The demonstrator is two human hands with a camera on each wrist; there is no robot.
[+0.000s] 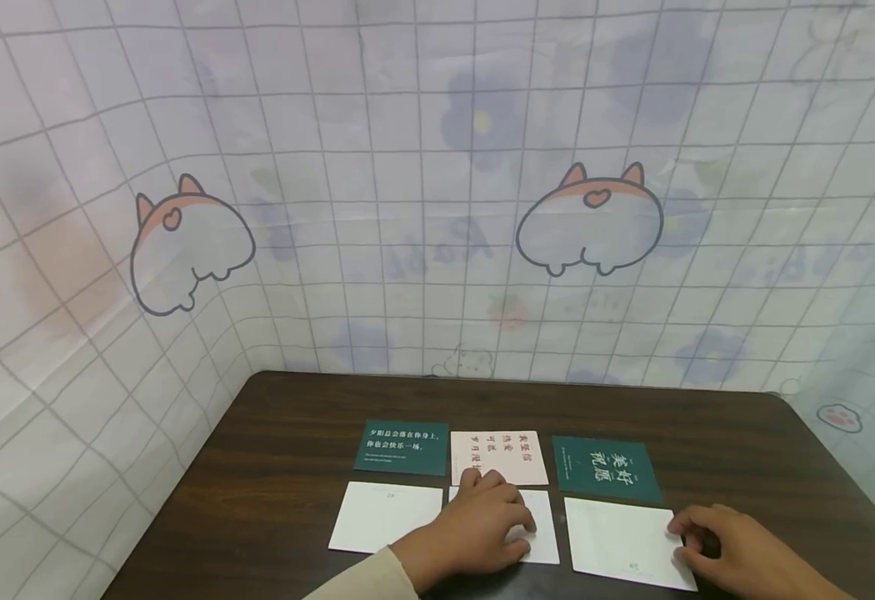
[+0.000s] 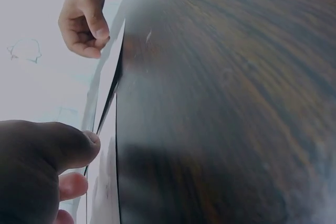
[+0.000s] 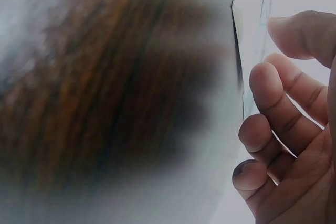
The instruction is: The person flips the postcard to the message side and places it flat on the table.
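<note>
A dark wooden table (image 1: 745,442) carries six cards in two rows. The left hand (image 1: 482,521) lies flat, fingers relaxed, on the middle white card (image 1: 546,525). At its 3 o'clock, the right hand (image 1: 737,550), fingers curled, touches the right white card (image 1: 617,542).

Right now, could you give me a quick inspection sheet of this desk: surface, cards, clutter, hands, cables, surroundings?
Surface: dark wooden table, grain visible.
Job's things: six cards in two rows; back row left green card, pink card, right green card; front row left white card, middle white card, right white card.
Clutter: nothing seen.
Hands: left hand rests on the middle white card, fingertips reaching the pink card; right hand touches the right white card's edge.
Cables: nothing seen.
Surroundings: checked curtain with cartoon animals and flowers behind and beside the table.
</note>
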